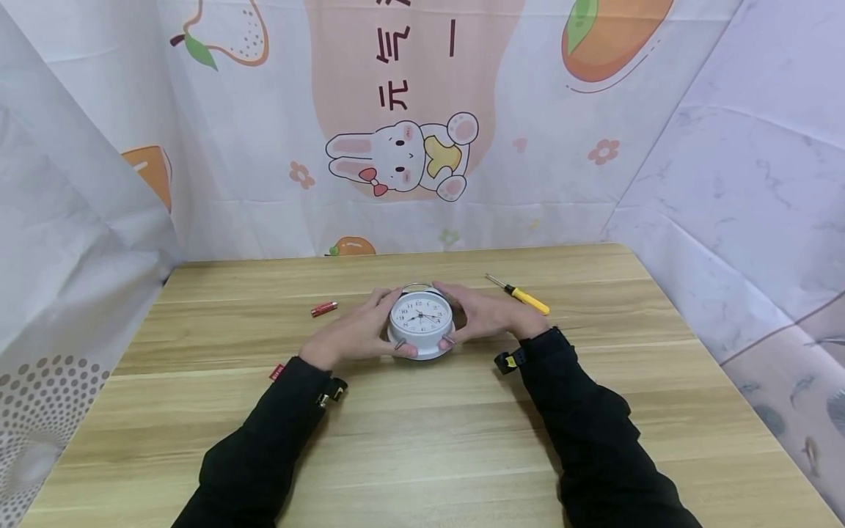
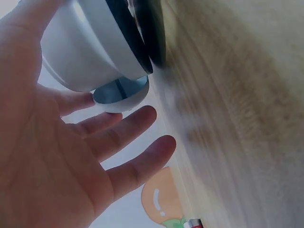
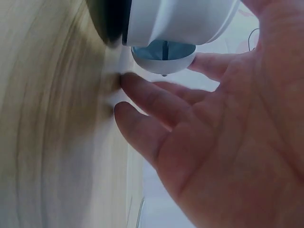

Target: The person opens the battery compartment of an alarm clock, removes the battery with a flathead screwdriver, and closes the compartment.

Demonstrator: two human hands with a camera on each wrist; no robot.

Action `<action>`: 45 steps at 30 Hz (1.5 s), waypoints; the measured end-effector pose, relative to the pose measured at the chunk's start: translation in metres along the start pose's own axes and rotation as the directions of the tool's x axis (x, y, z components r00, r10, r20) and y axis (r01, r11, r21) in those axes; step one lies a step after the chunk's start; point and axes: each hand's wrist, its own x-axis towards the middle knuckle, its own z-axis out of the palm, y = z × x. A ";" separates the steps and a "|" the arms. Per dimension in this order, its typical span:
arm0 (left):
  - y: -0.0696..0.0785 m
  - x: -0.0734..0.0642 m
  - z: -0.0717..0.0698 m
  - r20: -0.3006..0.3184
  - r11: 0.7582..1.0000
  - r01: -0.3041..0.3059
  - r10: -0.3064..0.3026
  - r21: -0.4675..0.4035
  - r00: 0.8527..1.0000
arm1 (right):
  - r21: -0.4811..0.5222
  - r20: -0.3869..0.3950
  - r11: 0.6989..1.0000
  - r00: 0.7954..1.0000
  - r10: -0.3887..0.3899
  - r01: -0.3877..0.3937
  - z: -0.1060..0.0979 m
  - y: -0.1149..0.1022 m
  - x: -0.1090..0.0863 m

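A white twin-bell alarm clock (image 1: 421,323) is tilted back over the table, its dial facing up toward the head camera. My left hand (image 1: 356,330) grips its left side, the thumb by the near-side foot and the index finger at a bell (image 2: 122,97). From the right, my right hand (image 1: 485,312) holds the other side, with its thumb at the second foot and a finger at the other bell (image 3: 166,59). In both wrist views the remaining fingers spread beside the bells, and the dark back of the clock is close over the wood.
On the wooden table (image 1: 422,440), a red battery (image 1: 323,309) lies left of the clock. A screwdriver (image 1: 528,299) with a yellow handle lies beyond my right wrist. Printed cloth (image 1: 251,169) hangs behind the table and at its sides.
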 end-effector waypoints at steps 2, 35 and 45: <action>0.001 0.000 0.000 -0.002 1.000 -0.004 0.004 -0.013 1.000 | -0.011 0.007 1.000 1.000 0.021 -0.021 0.001 0.000 0.000; 0.007 -0.004 0.004 0.001 0.999 0.028 -0.028 0.030 1.000 | -0.035 0.040 0.998 0.998 0.053 -0.052 0.002 0.000 -0.003; 0.007 -0.005 0.006 0.014 0.999 0.050 -0.050 0.010 0.999 | -0.005 0.056 0.999 0.997 0.050 -0.049 0.000 0.001 -0.007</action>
